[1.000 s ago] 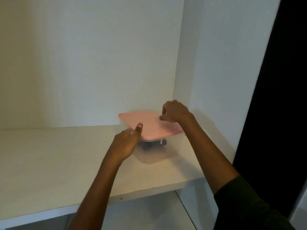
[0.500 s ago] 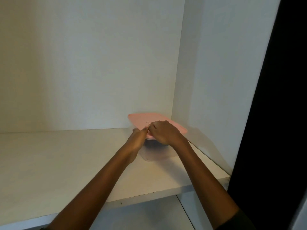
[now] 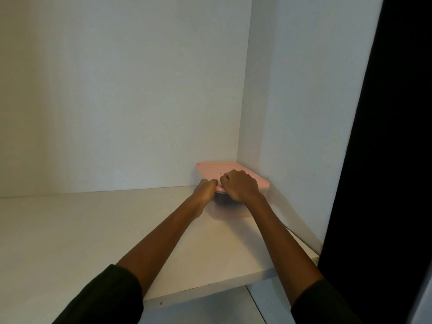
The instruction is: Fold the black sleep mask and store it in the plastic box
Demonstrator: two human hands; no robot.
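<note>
The clear plastic box (image 3: 230,212) with its pink lid (image 3: 210,170) on stands on the white shelf, tucked into the far right corner. A dark shape, the black sleep mask (image 3: 222,199), shows dimly through the clear wall under the lid. My left hand (image 3: 205,191) grips the box's near left side, thumb up at the lid's edge. My right hand (image 3: 240,186) lies curled over the lid's near corner, knuckles up. Both arms are stretched far forward and the two hands almost touch.
The white shelf (image 3: 105,230) runs wide to the left of the box. A white back wall and a right side wall (image 3: 304,136) close the corner. A dark panel (image 3: 385,160) stands at the right. A lower shelf shows beneath the front edge.
The box has slid away from me into the back right corner. Both arms have stretched out, and my right hand has moved from the lid's far side to its near corner.
</note>
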